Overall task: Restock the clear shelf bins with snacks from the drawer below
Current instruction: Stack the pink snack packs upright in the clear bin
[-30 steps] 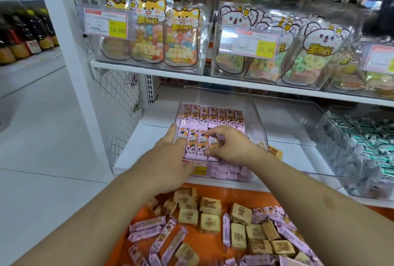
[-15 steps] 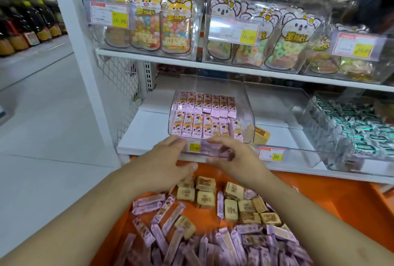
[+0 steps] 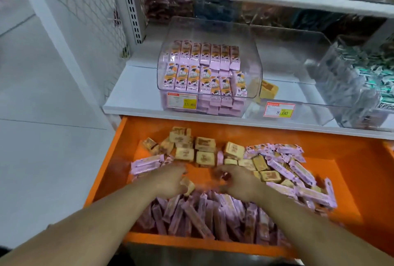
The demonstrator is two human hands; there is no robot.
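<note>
- Your left hand [image 3: 168, 182] and right hand [image 3: 241, 182] are both down inside the orange drawer [image 3: 351, 172], near its middle, over the loose stock.
- Grip state: the left fingers are curled, with a tan square snack [image 3: 187, 184] touching their tips; motion blur prevents confirming whether it is held. The right fingers are bent around something small; you cannot tell what, or whether it is gripped at all.
- Stock: pink-wrapped snack bars [image 3: 202, 216] lie heaped along the drawer's front edge, directly beneath both wrists, and piled to the right of your right hand.
- Handling judgement: the bars look light, foil-wrapped and slippery, with a likely brittle filling. Take several by their long sides, pinched across the width; avoid squeezing the ends.
- Destination: the clear bin [image 3: 251, 69] of pink bars sits on the shelf above the drawer's rear edge, well apart from both hands.
</note>
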